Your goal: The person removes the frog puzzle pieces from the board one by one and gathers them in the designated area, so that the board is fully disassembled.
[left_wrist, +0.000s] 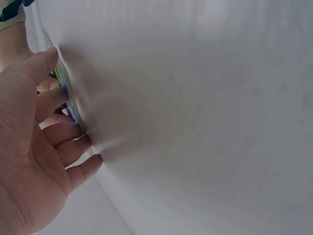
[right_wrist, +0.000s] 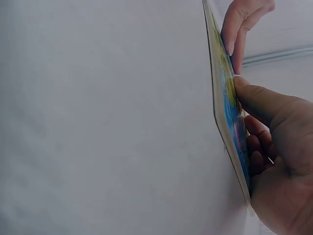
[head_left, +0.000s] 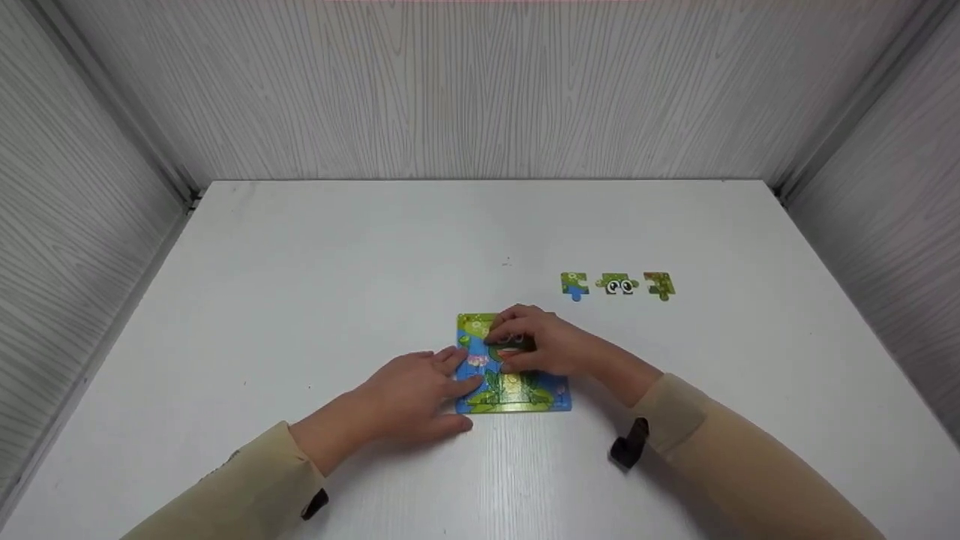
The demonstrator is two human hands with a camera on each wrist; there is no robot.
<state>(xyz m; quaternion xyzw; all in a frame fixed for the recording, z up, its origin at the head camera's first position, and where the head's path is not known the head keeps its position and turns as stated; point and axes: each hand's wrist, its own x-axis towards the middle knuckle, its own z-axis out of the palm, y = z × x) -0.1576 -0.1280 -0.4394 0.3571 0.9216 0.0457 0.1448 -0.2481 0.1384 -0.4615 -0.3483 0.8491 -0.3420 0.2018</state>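
A frog jigsaw puzzle board (head_left: 514, 406), green and blue, lies flat on the white table. My left hand (head_left: 416, 394) rests at its left side with fingers spread; some fingertips touch the picture, and the thumb is on the table by the lower corner. Over the upper right of the board, my right hand (head_left: 551, 341) curls its thumb and fingers about a puzzle piece (head_left: 513, 349) with part of the frog's mouth. The palm hides the board's right upper part. In the right wrist view the thumb (right_wrist: 259, 100) presses down on the picture.
Three loose pieces lie in a row behind the board to the right: a green and blue piece (head_left: 574, 283), a piece with two eyes (head_left: 619, 285) and a green and brown piece (head_left: 660, 283). Pale wood-grain panels (head_left: 480, 90) wall the table at back and sides.
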